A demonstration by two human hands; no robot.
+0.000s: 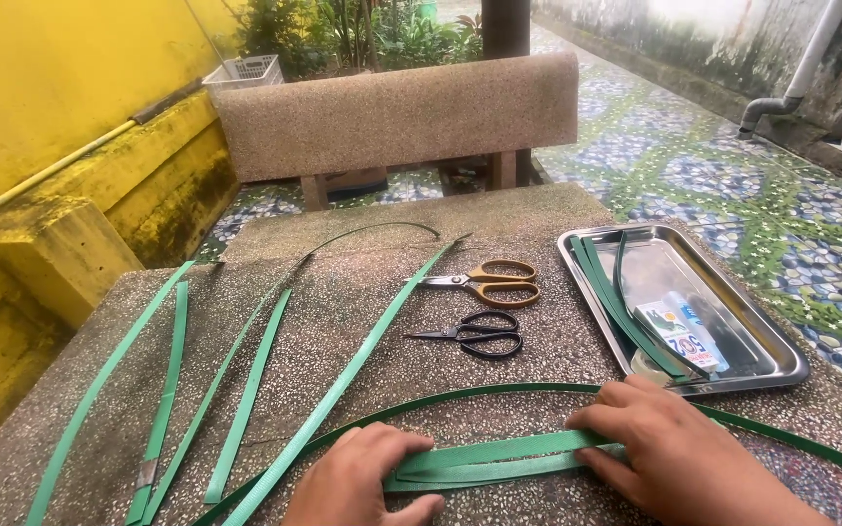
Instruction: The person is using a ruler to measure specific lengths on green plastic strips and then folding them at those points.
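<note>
pressing folded green strap (499, 460) flat, left hand (358, 482) curled, right hand (679, 453) fingers seemingly extended.

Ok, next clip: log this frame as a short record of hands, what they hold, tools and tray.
left hand: pressing one end of the folded green strips to the stone table
right hand: flat on the other end
loose strips: laid out at left
tools: orange-handled scissors, black scissors
metal tray: at right, holding green strips and a small packet
</note>
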